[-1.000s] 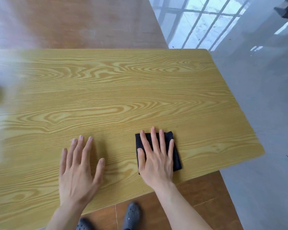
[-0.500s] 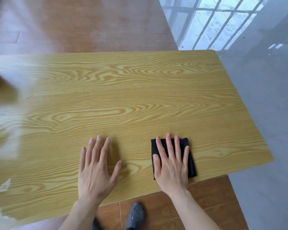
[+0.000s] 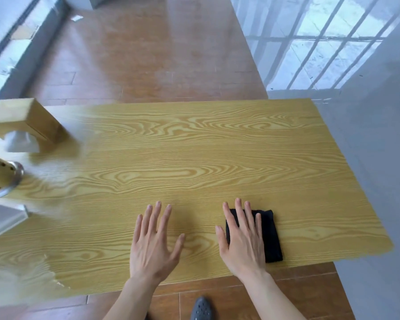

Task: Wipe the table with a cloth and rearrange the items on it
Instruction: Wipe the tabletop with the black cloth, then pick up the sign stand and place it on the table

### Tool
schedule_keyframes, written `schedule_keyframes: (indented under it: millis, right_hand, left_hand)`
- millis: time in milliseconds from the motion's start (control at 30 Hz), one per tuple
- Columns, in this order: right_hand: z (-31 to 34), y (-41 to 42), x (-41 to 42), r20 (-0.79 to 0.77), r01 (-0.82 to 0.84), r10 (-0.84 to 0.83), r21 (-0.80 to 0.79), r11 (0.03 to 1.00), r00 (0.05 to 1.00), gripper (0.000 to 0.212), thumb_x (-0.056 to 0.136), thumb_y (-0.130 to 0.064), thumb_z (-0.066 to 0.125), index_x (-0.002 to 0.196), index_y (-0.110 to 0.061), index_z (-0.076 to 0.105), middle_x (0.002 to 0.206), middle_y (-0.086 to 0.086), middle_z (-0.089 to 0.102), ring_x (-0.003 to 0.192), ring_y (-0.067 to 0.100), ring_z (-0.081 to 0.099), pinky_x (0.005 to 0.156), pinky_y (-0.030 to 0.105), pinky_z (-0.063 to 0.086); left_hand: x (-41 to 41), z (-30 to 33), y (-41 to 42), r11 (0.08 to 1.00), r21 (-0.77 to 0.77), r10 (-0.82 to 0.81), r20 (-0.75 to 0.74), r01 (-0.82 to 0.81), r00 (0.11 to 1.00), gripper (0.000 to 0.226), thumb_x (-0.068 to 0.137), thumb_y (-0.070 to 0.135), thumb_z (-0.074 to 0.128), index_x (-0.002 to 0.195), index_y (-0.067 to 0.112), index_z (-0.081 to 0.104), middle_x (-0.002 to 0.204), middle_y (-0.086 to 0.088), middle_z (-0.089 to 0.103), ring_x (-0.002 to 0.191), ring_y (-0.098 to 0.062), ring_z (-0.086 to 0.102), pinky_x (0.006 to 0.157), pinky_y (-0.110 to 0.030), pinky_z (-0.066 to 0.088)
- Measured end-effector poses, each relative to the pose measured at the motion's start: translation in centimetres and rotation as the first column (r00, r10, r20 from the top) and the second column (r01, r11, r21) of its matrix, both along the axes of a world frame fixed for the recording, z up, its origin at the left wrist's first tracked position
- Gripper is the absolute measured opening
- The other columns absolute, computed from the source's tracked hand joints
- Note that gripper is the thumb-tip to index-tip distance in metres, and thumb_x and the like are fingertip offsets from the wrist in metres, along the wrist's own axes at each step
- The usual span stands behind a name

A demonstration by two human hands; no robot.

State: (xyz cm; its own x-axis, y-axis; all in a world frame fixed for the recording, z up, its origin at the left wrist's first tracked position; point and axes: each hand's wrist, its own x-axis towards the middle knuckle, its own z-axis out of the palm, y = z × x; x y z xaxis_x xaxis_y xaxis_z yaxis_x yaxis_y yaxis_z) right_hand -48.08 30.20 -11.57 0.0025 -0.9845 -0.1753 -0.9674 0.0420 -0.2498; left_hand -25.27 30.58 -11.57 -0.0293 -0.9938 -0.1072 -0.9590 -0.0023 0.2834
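Observation:
A folded black cloth (image 3: 271, 236) lies near the front right of the yellow wood-grain table (image 3: 194, 146). My right hand (image 3: 243, 239) rests flat on the cloth's left part, fingers spread and pressing down. My left hand (image 3: 154, 241) lies flat on the bare tabletop just to the left of it, fingers apart, holding nothing. At the table's left end stand a wooden tissue box (image 3: 26, 121) with white tissue showing, and a perforated metal container (image 3: 2, 179), both partly cut off and blurred.
The table's front edge runs just below my wrists, and its right edge ends near a glossy grey floor (image 3: 367, 158). Brown wood-look floor (image 3: 148, 54) lies beyond the far edge. A dark shoe (image 3: 201, 309) shows under the front edge.
The view has swung left and up, bringing the tissue box and metal container into sight. Both hands and the cloth sit further right in the frame; the right hand stays flat on the cloth.

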Motion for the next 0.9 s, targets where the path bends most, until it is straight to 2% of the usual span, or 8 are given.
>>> schedule_keyframes:
  millis: [267, 400, 467, 567, 633, 733, 800, 900]
  right_hand:
    - [3.3, -1.1, 4.4, 0.047, -0.099, 0.095, 0.093, 0.991, 0.994, 0.079, 0.093, -0.065, 0.002, 0.164, -0.031, 0.010, 0.173, 0.003, 0.004, 0.160, 0.023, -0.001, 0.130, 0.046, 0.006]
    - [5.6, -2.4, 8.6, 0.093, -0.147, 0.135, 0.137, 0.980, 0.986, 0.070, 0.101, -0.062, 0.021, 0.164, -0.031, 0.009, 0.173, 0.002, 0.005, 0.160, 0.022, 0.004, 0.127, 0.041, 0.005]
    - [6.3, -3.1, 11.7, 0.144, -0.157, 0.134, 0.161, 0.974, 0.980, 0.068, 0.103, -0.059, 0.030, 0.163, -0.033, 0.012, 0.173, 0.000, 0.007, 0.159, 0.020, 0.010, 0.127, 0.038, 0.012]
    - [7.3, -4.0, 16.9, 0.210, -0.166, 0.126, 0.188, 0.968, 0.969, 0.068, 0.100, -0.064, 0.032, 0.161, -0.037, 0.019, 0.172, -0.005, 0.016, 0.156, 0.018, 0.023, 0.123, 0.039, 0.033]
    - [8.2, -4.6, 20.8, 0.255, -0.207, 0.150, 0.211, 0.955, 0.955, 0.067, 0.100, -0.063, 0.035, 0.160, -0.036, 0.023, 0.170, -0.008, 0.021, 0.155, 0.016, 0.027, 0.120, 0.038, 0.037]
    - [9.9, -5.3, 27.1, 0.345, -0.279, 0.190, 0.230, 0.932, 0.919, 0.065, 0.100, -0.061, 0.041, 0.159, -0.035, 0.029, 0.167, -0.009, 0.030, 0.154, 0.016, 0.028, 0.119, 0.036, 0.033]
    - [10.6, -5.8, 31.2, 0.409, -0.300, 0.193, 0.217, 0.929, 0.892, 0.063, 0.099, -0.059, 0.048, 0.155, -0.032, 0.038, 0.162, -0.008, 0.040, 0.149, 0.017, 0.036, 0.117, 0.035, 0.034]
    - [11.2, -6.3, 36.8, 0.491, -0.302, 0.160, 0.225, 0.926, 0.856, 0.058, 0.096, -0.054, 0.057, 0.148, -0.028, 0.048, 0.152, -0.005, 0.052, 0.141, 0.020, 0.045, 0.115, 0.034, 0.036]
  left_hand:
    - [3.8, 4.9, 0.1, 0.996, -0.033, 0.077, -0.116, -0.081, 0.990, 0.075, 0.093, 0.069, 0.029, 0.158, 0.032, 0.022, 0.164, 0.007, 0.029, 0.154, -0.012, 0.018, 0.126, -0.035, 0.007]
    - [7.2, 7.5, 0.7, 0.981, -0.036, 0.178, -0.221, -0.191, 0.959, 0.067, 0.094, 0.065, 0.037, 0.154, 0.034, 0.029, 0.158, 0.015, 0.036, 0.149, -0.012, 0.028, 0.124, -0.030, 0.012]
    - [9.8, 8.4, 1.1, 0.967, -0.048, 0.233, -0.243, -0.252, 0.942, 0.059, 0.094, 0.065, 0.039, 0.146, 0.036, 0.040, 0.144, 0.016, 0.051, 0.140, -0.012, 0.042, 0.119, -0.033, 0.028]
    - [14.5, 9.6, 1.6, 0.926, -0.052, 0.344, -0.285, -0.373, 0.895, 0.048, 0.091, 0.067, 0.039, 0.124, 0.037, 0.058, 0.119, 0.018, 0.065, 0.116, -0.012, 0.058, 0.098, -0.034, 0.045]
    - [18.0, 10.3, 2.1, 0.869, -0.031, 0.454, -0.349, -0.494, 0.820, 0.041, 0.091, 0.067, 0.043, 0.114, 0.040, 0.063, 0.110, 0.022, 0.065, 0.101, -0.013, 0.064, 0.085, -0.033, 0.049]
    - [23.3, 11.0, 3.2, 0.752, -0.003, 0.588, -0.450, -0.660, 0.672, 0.027, 0.090, 0.061, 0.050, 0.100, 0.041, 0.065, 0.099, 0.026, 0.066, 0.090, -0.012, 0.066, 0.073, -0.032, 0.047]
    - [26.9, 11.0, 4.1, 0.644, 0.027, 0.658, -0.529, -0.765, 0.536, 0.021, 0.091, 0.057, 0.053, 0.089, 0.040, 0.064, 0.094, 0.022, 0.070, 0.093, -0.010, 0.067, 0.072, -0.032, 0.046]
    - [31.9, 10.5, 5.7, 0.422, 0.115, 0.744, -0.610, -0.899, 0.272, 0.015, 0.093, 0.051, 0.056, 0.084, 0.039, 0.060, 0.090, 0.015, 0.071, 0.094, -0.017, 0.066, 0.076, -0.036, 0.045]
